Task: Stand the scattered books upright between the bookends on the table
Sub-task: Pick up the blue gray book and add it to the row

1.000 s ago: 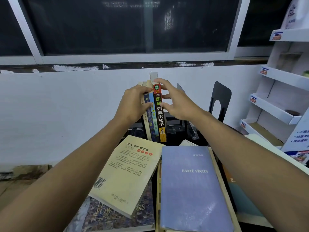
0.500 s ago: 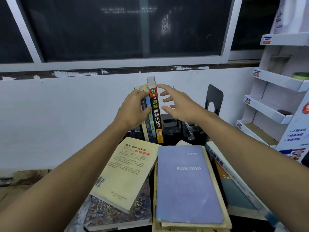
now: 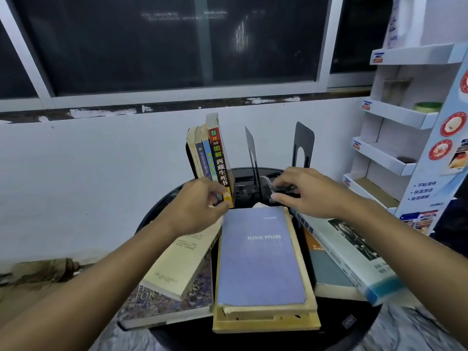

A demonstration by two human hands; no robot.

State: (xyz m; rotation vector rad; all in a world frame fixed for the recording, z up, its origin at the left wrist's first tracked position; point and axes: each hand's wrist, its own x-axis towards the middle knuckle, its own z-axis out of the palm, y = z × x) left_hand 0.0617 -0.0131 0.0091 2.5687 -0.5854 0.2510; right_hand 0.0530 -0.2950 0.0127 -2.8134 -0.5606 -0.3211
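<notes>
Head view: four upright books (image 3: 212, 158) are noted at the back of the round black table (image 3: 336, 323). A thin bookend (image 3: 252, 153) and a wide bookend (image 3: 302, 145) are stood to their right, apart from them. The left hand (image 3: 195, 209) is held at the foot of the upright books, fingers curled; a grip cannot be told. The right hand (image 3: 306, 193) is bent over a clear wrapper (image 3: 268, 184) beside the thin bookend; grip likewise undetermined. A blue book (image 3: 260, 257), cream book (image 3: 182, 264) and white-and-blue book (image 3: 354, 259) are laid flat in front.
</notes>
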